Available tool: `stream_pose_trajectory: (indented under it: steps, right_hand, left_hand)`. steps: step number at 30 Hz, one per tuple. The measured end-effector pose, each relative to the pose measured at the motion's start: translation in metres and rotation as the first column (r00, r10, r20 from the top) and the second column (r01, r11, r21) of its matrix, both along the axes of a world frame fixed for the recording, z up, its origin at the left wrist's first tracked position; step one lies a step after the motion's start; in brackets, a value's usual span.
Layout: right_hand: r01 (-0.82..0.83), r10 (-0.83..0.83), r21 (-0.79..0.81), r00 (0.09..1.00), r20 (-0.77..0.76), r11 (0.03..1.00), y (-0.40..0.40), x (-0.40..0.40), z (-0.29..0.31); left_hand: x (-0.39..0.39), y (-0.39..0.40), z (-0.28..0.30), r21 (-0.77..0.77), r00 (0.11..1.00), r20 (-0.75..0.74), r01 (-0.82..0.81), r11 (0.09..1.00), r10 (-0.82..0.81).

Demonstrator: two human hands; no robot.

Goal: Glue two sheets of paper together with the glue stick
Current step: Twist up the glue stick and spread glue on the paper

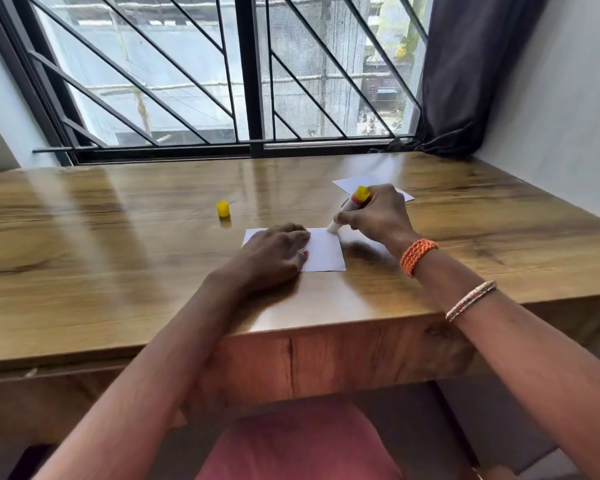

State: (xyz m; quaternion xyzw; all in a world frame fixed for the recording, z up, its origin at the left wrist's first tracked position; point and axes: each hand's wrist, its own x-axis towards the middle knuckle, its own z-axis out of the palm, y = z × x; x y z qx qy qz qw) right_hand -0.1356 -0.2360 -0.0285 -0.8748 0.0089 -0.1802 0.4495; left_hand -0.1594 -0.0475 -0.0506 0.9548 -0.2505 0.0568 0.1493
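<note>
Wooden surface [118,216] fills mid-frame, its near edge running across the lower centre and its far edge against the window sill. White paper sheet [323,251] lies flat near frame centre, close to the near edge. Left hand [274,252] rests palm-down on the sheet's left portion, fingers spread flat, grip released, pinning the paper. Right hand [378,216] has its grip clenched around the glue stick [349,209], tilted, yellow base up, white tip touching the sheet's upper right corner. Second paper sheet [354,183] lies behind the right hand, partly hidden by it, right of centre. Yellow cap [223,209] stands upright, alone, left of centre, well apart from both sheets. Open surface to the left and right of the work area. Orange bracelet [418,256] on right wrist.
</note>
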Motion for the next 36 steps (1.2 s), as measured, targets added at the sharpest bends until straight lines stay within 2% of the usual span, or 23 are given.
stream_pose_trajectory:
  steps: [18, 36]
  right_hand:
    - [-0.028, 0.032, -0.107, 0.999, 0.038, 0.994, 0.003, -0.017, 0.003]
    - [-0.027, 0.028, -0.12, 1.0, 0.009, 0.992, -0.001, -0.053, 0.003]
  left_hand:
    - [0.0, 0.002, -0.004, -0.025, 1.0, 0.015, -0.014, 1.0, 0.014]
    - [-0.004, 0.001, -0.003, -0.051, 0.999, 0.013, -0.031, 0.998, 0.032]
